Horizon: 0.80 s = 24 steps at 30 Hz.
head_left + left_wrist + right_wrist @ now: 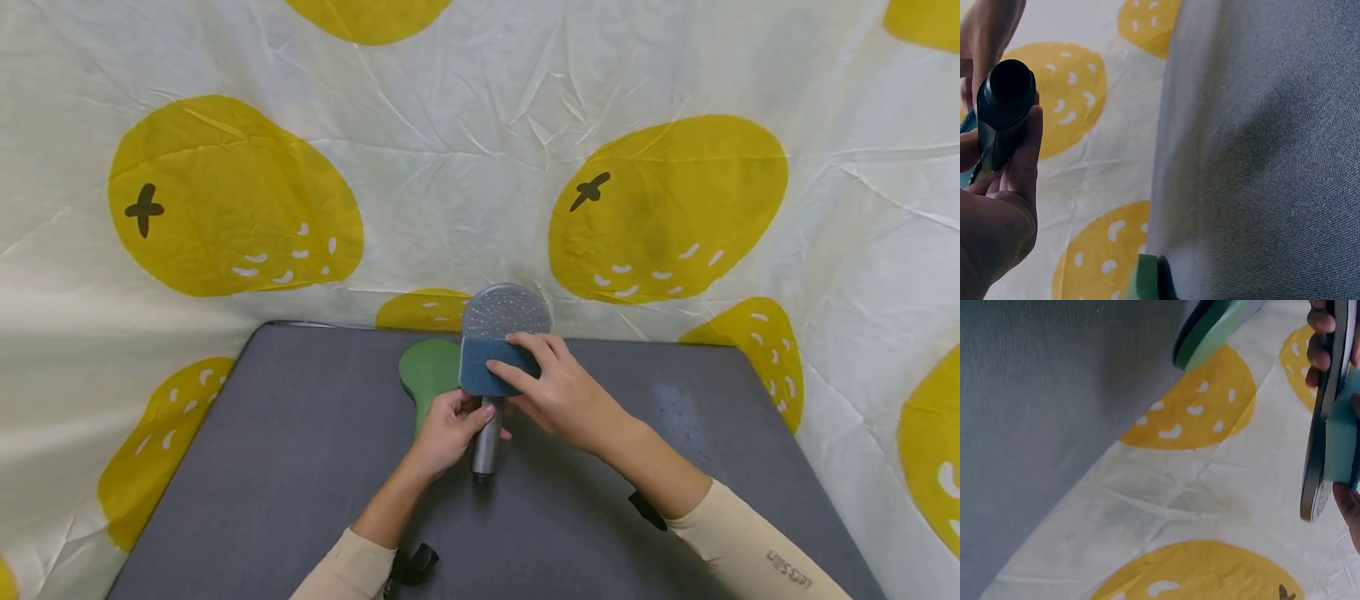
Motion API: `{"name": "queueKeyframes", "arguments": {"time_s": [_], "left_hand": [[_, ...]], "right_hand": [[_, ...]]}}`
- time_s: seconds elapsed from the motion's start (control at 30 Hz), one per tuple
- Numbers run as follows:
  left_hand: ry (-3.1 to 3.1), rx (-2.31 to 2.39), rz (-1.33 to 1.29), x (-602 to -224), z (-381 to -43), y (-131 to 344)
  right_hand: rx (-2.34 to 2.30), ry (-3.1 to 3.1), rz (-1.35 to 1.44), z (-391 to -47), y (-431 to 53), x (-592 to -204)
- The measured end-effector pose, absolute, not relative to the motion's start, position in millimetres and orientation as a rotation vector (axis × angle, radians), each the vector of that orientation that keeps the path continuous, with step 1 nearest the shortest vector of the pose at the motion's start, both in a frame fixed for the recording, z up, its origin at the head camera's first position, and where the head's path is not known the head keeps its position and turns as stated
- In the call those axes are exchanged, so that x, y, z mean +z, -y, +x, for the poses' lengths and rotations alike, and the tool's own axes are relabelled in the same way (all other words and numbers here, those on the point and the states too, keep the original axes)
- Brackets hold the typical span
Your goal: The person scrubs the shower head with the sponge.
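Note:
My left hand [444, 435] grips the grey handle of a shower head [507, 310], holding it with the round, dotted spray face uppermost. The threaded handle end [1010, 84] faces the camera in the left wrist view. With fingers spread over its dark blue side, my right hand [562, 387] holds a sponge [480, 367] against the lower part of the spray face. From the right wrist side, the sponge's light teal layer [1340, 447] lies along the face, and the shower head shows edge-on. Part of the spray face is hidden under the sponge.
A green paddle-shaped object [427, 367] lies on the dark grey table [322, 467] just left of the shower head. Wet-looking marks [675, 412] show on the right side of the tabletop. White cloth [457, 208] with yellow fruit prints hangs behind and beside the table.

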<state>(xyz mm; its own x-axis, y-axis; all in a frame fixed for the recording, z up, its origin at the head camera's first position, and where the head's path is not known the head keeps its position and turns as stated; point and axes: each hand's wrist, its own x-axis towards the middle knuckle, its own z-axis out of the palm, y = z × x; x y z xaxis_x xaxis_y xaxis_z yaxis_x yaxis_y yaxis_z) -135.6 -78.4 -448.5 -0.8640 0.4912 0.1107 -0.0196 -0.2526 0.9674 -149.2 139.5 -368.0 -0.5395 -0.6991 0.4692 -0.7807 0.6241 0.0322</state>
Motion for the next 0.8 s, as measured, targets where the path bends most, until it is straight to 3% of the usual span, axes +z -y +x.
{"name": "queueKeyframes", "arguments": {"time_s": [0.53, 0.8], "left_hand": [[-1.664, 2.125, 0.57, -444, -134, 81], [-1.69, 2.131, 0.581, -445, -134, 80]], "right_hand": [[0.361, 2.423, 0.947, -191, -177, -327], [0.35, 2.378, 0.975, -185, -173, -338]]}}
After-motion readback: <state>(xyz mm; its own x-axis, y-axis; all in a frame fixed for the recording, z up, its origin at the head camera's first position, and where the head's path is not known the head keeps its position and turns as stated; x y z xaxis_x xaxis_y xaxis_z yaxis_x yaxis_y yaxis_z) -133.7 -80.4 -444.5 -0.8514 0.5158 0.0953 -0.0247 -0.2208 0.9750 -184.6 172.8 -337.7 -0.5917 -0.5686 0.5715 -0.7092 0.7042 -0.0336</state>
